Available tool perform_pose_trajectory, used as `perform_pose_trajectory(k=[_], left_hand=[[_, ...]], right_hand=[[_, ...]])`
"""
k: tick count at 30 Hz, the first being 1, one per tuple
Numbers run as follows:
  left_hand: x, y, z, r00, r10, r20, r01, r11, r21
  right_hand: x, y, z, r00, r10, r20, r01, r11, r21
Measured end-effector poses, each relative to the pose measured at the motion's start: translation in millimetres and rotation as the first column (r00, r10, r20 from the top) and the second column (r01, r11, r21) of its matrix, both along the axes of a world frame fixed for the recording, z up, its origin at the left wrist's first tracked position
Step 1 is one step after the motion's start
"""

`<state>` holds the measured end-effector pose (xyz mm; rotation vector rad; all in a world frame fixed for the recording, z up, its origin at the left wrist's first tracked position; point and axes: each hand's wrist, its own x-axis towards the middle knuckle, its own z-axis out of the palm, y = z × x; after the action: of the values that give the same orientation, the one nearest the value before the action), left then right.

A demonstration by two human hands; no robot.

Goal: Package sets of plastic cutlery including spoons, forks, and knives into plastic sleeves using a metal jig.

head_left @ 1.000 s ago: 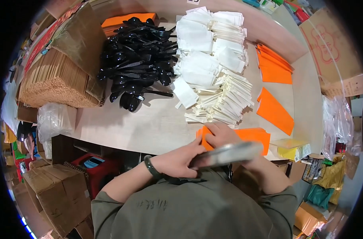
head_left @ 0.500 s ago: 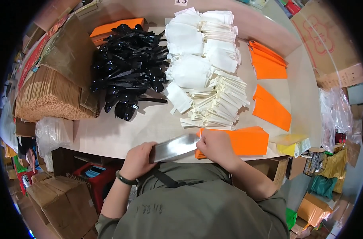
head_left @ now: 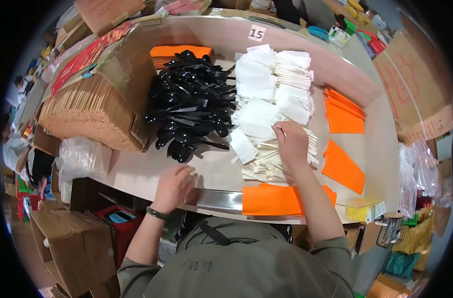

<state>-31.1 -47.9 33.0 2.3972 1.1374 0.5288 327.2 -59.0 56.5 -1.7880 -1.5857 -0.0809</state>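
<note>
My left hand [head_left: 173, 188] hovers by the table's front edge, fingers loosely apart and a little blurred, with nothing seen in them. Beside it lies a shiny silver strip [head_left: 219, 199], its right end meeting a stack of orange sleeves [head_left: 271, 200]. My right hand [head_left: 293, 144] is over the piles of white paper napkins [head_left: 256, 119], with thumb and fingers pinched together; what is between them, if anything, is too small to make out. Under and beside that hand are narrow cream-white folded packets [head_left: 271, 161]. Black plastic cutlery [head_left: 189, 104] lies heaped left of the napkins.
At the left stands an open carton [head_left: 122, 74] packed with brown paper-like sheets, near a clear plastic bag [head_left: 80, 161]. More orange sleeves [head_left: 344, 166] lie to the right, with a yellow box [head_left: 365, 210] at the front right corner. A raised wall [head_left: 330, 54] borders the table.
My left hand has let go of the silver strip, which now lies flat at the edge. My right hand has moved from the orange stack up to the napkins. The view has shifted.
</note>
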Motion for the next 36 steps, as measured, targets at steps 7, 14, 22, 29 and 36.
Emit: perform_pose_trajectory(k=[7, 14, 22, 29, 36], left_hand=[[28.8, 74.0, 5.3, 0.997, -0.072, 0.004, 0.064, 0.907, 0.417], [65.3, 93.2, 3.2, 0.911, -0.225, -0.347, 0.378, 0.794, 0.477], [59.7, 89.8, 13.8, 0.965, -0.236, -0.113, 0.261, 0.897, 0.357], [41.5, 56.9, 18.9, 0.982, -0.034, 0.186, -0.008, 0.975, 0.221], [15.5, 2.1, 7.2, 0.922, 0.044, 0.384, -0.009, 0.996, -0.094]], right_hand=[[-69.8, 2.9, -28.5, 0.909, 0.322, 0.263, -0.064, 0.733, -0.677], [-60.7, -0.2, -13.6, 0.960, 0.253, 0.119, -0.139, 0.801, -0.582], [-117.8, -45.4, 14.0, 0.542, 0.838, 0.061, -0.608, 0.442, -0.660], [-136.8, -52.6, 24.4, 0.709, 0.692, -0.139, -0.602, 0.490, -0.631], [-128.5, -82.9, 4.2, 0.787, 0.613, -0.063, -0.564, 0.675, -0.476]])
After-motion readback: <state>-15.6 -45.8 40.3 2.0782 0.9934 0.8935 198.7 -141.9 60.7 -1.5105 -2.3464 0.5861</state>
